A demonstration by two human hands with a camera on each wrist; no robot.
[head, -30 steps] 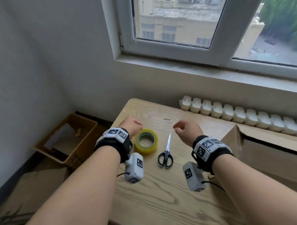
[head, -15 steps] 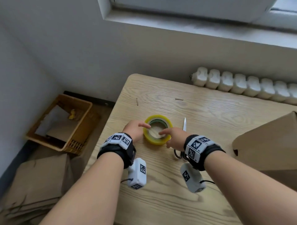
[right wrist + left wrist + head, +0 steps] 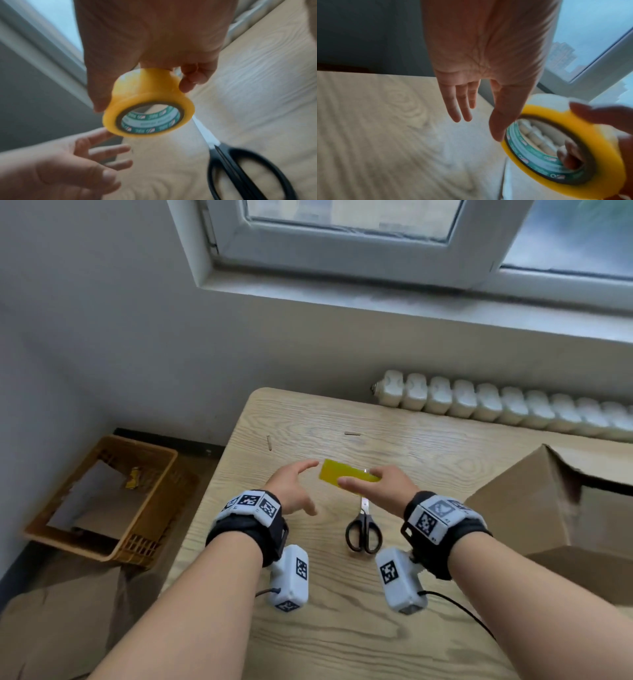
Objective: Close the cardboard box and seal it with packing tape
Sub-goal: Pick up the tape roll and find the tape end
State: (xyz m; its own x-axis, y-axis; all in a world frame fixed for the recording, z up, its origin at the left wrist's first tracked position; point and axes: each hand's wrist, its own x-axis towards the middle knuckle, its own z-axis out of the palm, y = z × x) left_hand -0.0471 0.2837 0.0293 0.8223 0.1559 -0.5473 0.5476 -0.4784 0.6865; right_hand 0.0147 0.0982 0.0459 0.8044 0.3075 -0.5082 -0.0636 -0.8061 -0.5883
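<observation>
My right hand (image 3: 373, 484) grips the yellow roll of packing tape (image 3: 342, 475) and holds it on edge above the wooden table (image 3: 428, 453). In the right wrist view the thumb and fingers pinch the tape roll (image 3: 147, 108) by its outer band. My left hand (image 3: 294, 487) is open just left of the roll, fingers spread toward it; in the left wrist view its thumb lies close to the rim of the roll (image 3: 565, 148), though contact is unclear. The cardboard box (image 3: 555, 501) stands at the table's right with its flaps up.
Black-handled scissors (image 3: 363, 529) lie on the table under my right hand, blades pointing away. A white radiator (image 3: 496, 405) runs along the wall behind. An orange crate (image 3: 102, 498) and flattened cardboard (image 3: 68, 621) sit on the floor to the left.
The tape lay flat on the table with both hands touching it; my right hand has now lifted it and turned it on edge. My left hand has let go and opened.
</observation>
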